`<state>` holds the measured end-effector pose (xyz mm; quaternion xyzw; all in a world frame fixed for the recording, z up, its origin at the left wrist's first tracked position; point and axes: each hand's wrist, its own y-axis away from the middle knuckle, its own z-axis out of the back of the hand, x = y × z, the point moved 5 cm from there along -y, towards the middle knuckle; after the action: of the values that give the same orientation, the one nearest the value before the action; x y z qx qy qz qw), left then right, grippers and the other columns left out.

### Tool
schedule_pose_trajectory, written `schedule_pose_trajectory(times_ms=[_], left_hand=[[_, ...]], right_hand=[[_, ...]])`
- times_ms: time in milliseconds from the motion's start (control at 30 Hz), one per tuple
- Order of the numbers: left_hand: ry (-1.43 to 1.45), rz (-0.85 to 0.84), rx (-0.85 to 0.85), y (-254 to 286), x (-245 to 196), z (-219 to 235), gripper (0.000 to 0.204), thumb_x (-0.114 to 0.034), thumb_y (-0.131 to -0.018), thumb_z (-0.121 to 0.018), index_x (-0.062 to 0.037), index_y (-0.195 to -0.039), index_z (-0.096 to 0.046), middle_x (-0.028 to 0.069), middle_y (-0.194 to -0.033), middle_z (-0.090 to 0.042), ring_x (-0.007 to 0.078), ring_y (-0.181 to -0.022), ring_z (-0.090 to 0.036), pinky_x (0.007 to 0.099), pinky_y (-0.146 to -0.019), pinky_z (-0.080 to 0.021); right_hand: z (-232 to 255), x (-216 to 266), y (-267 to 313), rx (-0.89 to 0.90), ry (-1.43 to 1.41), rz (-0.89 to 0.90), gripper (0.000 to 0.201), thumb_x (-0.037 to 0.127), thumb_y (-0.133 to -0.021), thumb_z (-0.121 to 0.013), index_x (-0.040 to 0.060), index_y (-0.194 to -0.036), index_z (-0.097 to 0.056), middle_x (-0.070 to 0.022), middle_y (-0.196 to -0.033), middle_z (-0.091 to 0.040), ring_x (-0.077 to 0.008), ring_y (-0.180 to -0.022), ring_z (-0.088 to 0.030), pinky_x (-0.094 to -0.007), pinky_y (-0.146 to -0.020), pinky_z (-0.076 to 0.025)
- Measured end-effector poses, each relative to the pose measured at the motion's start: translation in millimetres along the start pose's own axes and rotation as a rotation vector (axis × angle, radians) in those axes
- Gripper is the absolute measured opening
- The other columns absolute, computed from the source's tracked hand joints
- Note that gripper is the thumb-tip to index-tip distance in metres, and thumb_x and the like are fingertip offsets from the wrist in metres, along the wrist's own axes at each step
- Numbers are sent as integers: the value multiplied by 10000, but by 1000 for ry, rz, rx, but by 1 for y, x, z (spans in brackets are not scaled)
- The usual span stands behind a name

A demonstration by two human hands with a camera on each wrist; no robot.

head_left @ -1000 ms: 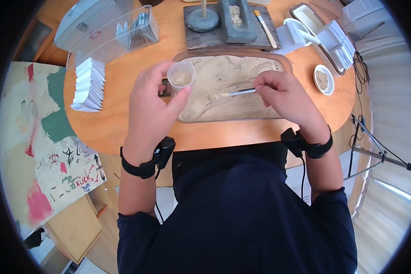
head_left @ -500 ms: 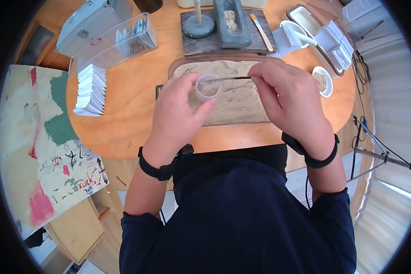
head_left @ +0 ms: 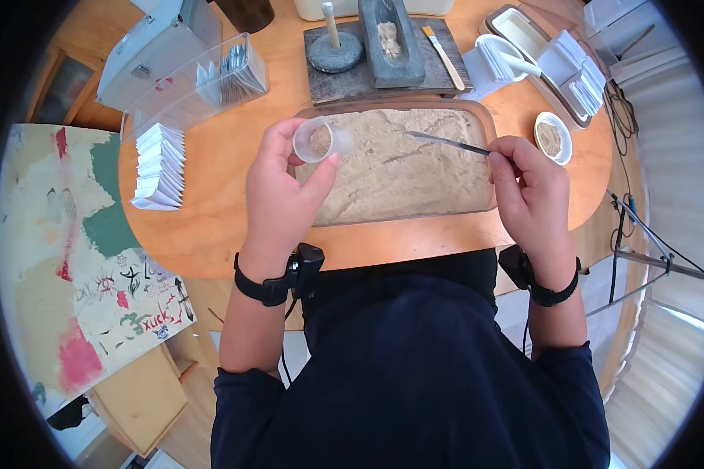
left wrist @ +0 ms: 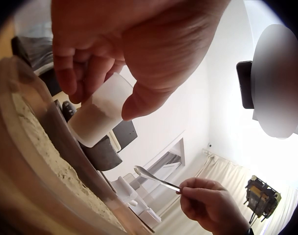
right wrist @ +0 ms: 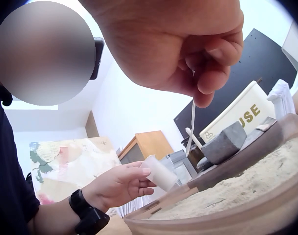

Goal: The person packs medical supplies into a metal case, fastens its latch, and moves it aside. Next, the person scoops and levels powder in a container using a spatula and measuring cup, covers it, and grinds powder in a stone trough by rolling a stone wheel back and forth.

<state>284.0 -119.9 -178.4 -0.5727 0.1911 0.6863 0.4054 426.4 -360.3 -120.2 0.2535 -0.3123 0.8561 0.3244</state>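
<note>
My left hand [head_left: 285, 176] grips a small translucent plastic cup [head_left: 330, 139] between thumb and fingers. The cup is tipped over the left part of a tray [head_left: 483, 125] of pale tan powder [head_left: 399, 176], and some powder shows inside it. In the left wrist view that powder [left wrist: 101, 111] fills part of the tilted cup. Over the tray's right edge, my right hand [head_left: 536, 195] pinches a slim metal spatula [head_left: 450, 141] by its dark handle. Its flat, rounded tip points left above the powder, apart from the cup.
Behind the tray, a dark board bears a stone trough [head_left: 399, 72], a stone wheel [head_left: 336, 55] with a wooden handle, and a brush [head_left: 443, 59]. A white dish [head_left: 555, 155] of powder stands right; folded white papers [head_left: 160, 168] and a clear box [head_left: 250, 74] stand left.
The spatula first reached into the powder, then over the cup, and now is drawn back right. My left hand moved right with the cup, then back left, tipping it.
</note>
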Motion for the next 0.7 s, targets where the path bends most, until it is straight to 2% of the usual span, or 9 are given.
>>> schedule_pose_trajectory(times_ms=[167, 500, 600, 700], left_hand=[[117, 35, 26, 0, 10, -7, 407, -72, -837, -733, 6, -1191, -547, 66, -1048, -675, 119, -941, -641, 276, -853, -509], [74, 22, 41, 0, 8, -13, 422, -71, -842, -732, 14, -1203, -529, 78, -1083, -658, 136, -983, -648, 284, -878, -509], [24, -28, 16, -3, 3, -14, 415, -70, -850, -728, 14, -1205, -530, 80, -1092, -653, 139, -985, -648, 288, -883, -509], [82, 19, -58, -12, 6, -11, 396, -65, -858, -721, 16, -1198, -535, 86, -1104, -651, 147, -986, -649, 288, -879, -511]], right_hand=[[-2, -11, 8, 2, 0, -38, 42, 17, -863, -628, 15, -890, -660, -145, -690, -638, -288, -590, -630, -348, -552, -485], [-3, -20, 19, 8, -36, -84, 37, 29, -863, -627, 23, -880, -660, -144, -678, -635, -290, -582, -629, -352, -551, -487], [-1, -22, 20, 8, -32, -82, 36, 30, -863, -626, 25, -877, -659, -144, -671, -632, -291, -580, -629, -354, -547, -484], [0, -24, 22, 15, -43, -89, 34, 27, -861, -626, 26, -873, -657, -147, -668, -630, -294, -578, -629, -357, -546, -484]])
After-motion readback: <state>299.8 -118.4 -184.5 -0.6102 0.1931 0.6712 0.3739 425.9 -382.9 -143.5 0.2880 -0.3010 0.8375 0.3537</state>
